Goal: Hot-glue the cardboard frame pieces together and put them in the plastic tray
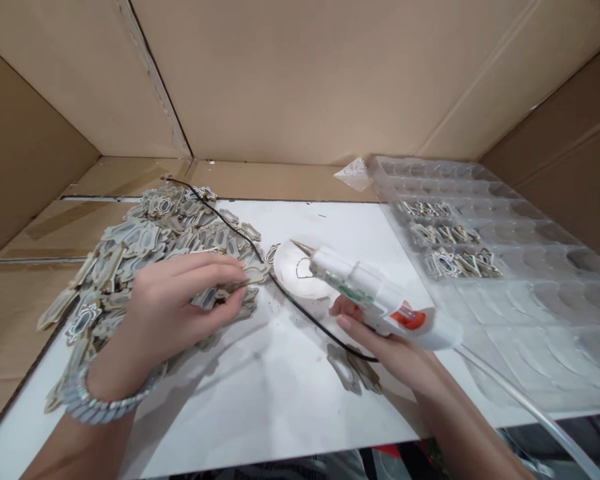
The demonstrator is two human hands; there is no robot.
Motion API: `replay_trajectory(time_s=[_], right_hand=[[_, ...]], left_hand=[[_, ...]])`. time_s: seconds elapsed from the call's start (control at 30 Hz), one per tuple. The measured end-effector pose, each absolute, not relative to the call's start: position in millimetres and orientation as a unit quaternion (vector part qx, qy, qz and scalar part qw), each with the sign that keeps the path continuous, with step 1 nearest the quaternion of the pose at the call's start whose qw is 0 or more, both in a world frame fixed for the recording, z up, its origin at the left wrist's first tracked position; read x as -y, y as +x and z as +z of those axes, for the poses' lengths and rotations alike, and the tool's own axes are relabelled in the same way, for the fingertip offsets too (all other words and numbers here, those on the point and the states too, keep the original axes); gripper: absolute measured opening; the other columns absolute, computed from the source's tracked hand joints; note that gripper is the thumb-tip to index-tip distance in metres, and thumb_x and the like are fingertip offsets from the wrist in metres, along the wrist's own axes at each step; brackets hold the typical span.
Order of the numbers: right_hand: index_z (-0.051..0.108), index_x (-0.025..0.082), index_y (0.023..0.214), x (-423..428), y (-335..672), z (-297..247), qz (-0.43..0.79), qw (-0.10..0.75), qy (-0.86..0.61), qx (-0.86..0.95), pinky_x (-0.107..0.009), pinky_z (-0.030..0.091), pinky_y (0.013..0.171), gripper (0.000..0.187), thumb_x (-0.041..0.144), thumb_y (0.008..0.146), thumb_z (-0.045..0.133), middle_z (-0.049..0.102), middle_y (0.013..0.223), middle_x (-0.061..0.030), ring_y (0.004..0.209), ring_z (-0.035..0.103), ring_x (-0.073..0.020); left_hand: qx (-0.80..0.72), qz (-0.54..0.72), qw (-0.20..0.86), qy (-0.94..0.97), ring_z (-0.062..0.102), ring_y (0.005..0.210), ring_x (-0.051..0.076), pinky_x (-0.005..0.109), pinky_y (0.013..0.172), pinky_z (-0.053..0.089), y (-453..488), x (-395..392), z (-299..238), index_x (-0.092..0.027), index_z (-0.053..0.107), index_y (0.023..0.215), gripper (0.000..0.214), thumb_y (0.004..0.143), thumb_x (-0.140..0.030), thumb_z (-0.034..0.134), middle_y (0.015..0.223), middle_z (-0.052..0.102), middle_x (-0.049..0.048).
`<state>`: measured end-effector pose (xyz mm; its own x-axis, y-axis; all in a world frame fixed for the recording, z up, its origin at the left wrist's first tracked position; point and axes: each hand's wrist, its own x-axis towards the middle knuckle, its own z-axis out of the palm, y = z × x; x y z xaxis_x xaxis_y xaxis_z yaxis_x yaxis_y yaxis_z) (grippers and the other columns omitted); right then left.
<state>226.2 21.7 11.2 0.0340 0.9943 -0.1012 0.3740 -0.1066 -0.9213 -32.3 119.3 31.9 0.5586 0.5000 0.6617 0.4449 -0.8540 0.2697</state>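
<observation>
Between the thumb and fingers of my left hand (180, 300) is a small flat ornate frame piece (256, 269), pinched at the right edge of a large pile of similar pieces (135, 240). My right hand (380, 340) is wrapped round the handle of a white hot glue gun (370, 287) with an orange-red part on its side. The gun's metal nozzle points up and left, over a round white disc (300, 273) with a dark curved mark. A black cord (305, 313) runs from the pile across the board, beneath the gun. Below my right hand lie a few loose pieces (347, 370).
A clear plastic tray (510, 300) with many compartments stands on the right, several ornate pieces (443, 233) in some of them. A crumpled clear plastic bit (355, 175) lies near its back corner. Cardboard walls (310, 80) enclose the white board (220, 413).
</observation>
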Motion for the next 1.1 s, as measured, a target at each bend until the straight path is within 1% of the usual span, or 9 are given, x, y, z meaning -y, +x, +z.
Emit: replay_trajectory(time_s=[0.13, 0.27, 0.37, 0.53, 0.63, 0.73, 0.83, 0.93, 1.1], right_hand=[[0.058, 0.024, 0.068, -20, 221, 7, 0.413, 0.356, -0.608, 0.577, -0.030, 0.049, 0.058, 0.022, 0.040, 0.082, 0.063, 0.063, 0.069, -0.0023, 0.062, 0.059, -0.0175], [0.057, 0.023, 0.069, -19, 216, 4, 0.408, 0.339, -0.591, 0.608, -0.029, 0.044, 0.053, 0.021, 0.036, 0.083, 0.064, 0.061, 0.069, -0.0019, 0.060, 0.056, -0.0162], [0.055, 0.022, 0.071, -19, 215, 3, 0.401, 0.318, -0.576, 0.638, -0.028, 0.038, 0.049, 0.021, 0.035, 0.085, 0.062, 0.057, 0.066, -0.0005, 0.056, 0.052, -0.0144], [0.048, 0.022, 0.065, -20, 216, 4, 0.377, 0.299, -0.567, 0.669, -0.028, 0.035, 0.050, 0.025, 0.028, 0.086, 0.060, 0.052, 0.064, 0.0015, 0.053, 0.047, -0.0124], [0.046, 0.022, 0.064, -23, 215, 3, 0.365, 0.305, -0.556, 0.681, -0.028, 0.035, 0.050, 0.024, 0.023, 0.084, 0.058, 0.050, 0.063, 0.0020, 0.053, 0.047, -0.0121], [0.047, 0.022, 0.066, -25, 214, 0, 0.359, 0.311, -0.547, 0.689, -0.027, 0.035, 0.049, 0.020, 0.022, 0.082, 0.057, 0.051, 0.062, 0.0019, 0.054, 0.047, -0.0123], [0.045, 0.021, 0.066, -26, 214, -4, 0.345, 0.323, -0.542, 0.695, -0.025, 0.035, 0.047, 0.020, 0.019, 0.081, 0.058, 0.049, 0.061, 0.0032, 0.051, 0.046, -0.0113], [0.042, 0.022, 0.064, -25, 214, -7, 0.319, 0.331, -0.537, 0.708, -0.024, 0.035, 0.047, 0.024, 0.017, 0.082, 0.058, 0.047, 0.060, 0.0043, 0.049, 0.044, -0.0105], [0.040, 0.021, 0.063, -26, 216, -12, 0.267, 0.336, -0.516, 0.741, -0.023, 0.033, 0.048, 0.028, 0.014, 0.084, 0.057, 0.043, 0.061, 0.0049, 0.050, 0.042, -0.0091]], left_hand=[[-0.277, 0.403, 0.004, 0.872, 0.073, 0.073, 0.016, 0.026, 0.071, 0.061, -32, -113, 26, -0.031, 0.074, 0.083, 0.017, 0.071, -0.019, 0.076, 0.085, 0.078, -0.0030], [-0.287, 0.405, -0.023, 0.868, 0.073, 0.074, 0.017, 0.027, 0.072, 0.061, -33, -110, 25, -0.033, 0.075, 0.082, 0.020, 0.069, -0.018, 0.079, 0.084, 0.077, -0.0029], [-0.282, 0.398, -0.059, 0.871, 0.074, 0.074, 0.017, 0.027, 0.074, 0.062, -33, -110, 23, -0.031, 0.075, 0.078, 0.016, 0.069, -0.018, 0.079, 0.084, 0.078, -0.0008], [-0.282, 0.381, -0.092, 0.876, 0.073, 0.075, 0.017, 0.028, 0.075, 0.062, -34, -109, 18, -0.031, 0.074, 0.078, 0.015, 0.070, -0.019, 0.078, 0.087, 0.078, -0.0010], [-0.269, 0.376, -0.098, 0.881, 0.073, 0.078, 0.017, 0.027, 0.077, 0.061, -35, -108, 16, -0.028, 0.073, 0.080, 0.017, 0.070, -0.017, 0.078, 0.089, 0.078, 0.0000], [-0.253, 0.373, -0.114, 0.885, 0.072, 0.078, 0.017, 0.027, 0.076, 0.060, -36, -107, 15, -0.023, 0.070, 0.081, 0.017, 0.070, -0.014, 0.079, 0.089, 0.076, 0.0024], [-0.243, 0.364, -0.124, 0.891, 0.071, 0.081, 0.017, 0.028, 0.080, 0.060, -36, -107, 15, -0.019, 0.067, 0.082, 0.017, 0.072, -0.012, 0.078, 0.089, 0.075, 0.0045], [-0.236, 0.356, -0.126, 0.895, 0.070, 0.084, 0.018, 0.030, 0.083, 0.059, -36, -107, 14, -0.018, 0.065, 0.083, 0.017, 0.073, -0.012, 0.078, 0.091, 0.075, 0.0056], [-0.233, 0.352, -0.141, 0.896, 0.071, 0.080, 0.019, 0.031, 0.077, 0.060, -33, -107, 13, -0.018, 0.064, 0.081, 0.016, 0.073, -0.011, 0.077, 0.090, 0.074, 0.0061]])
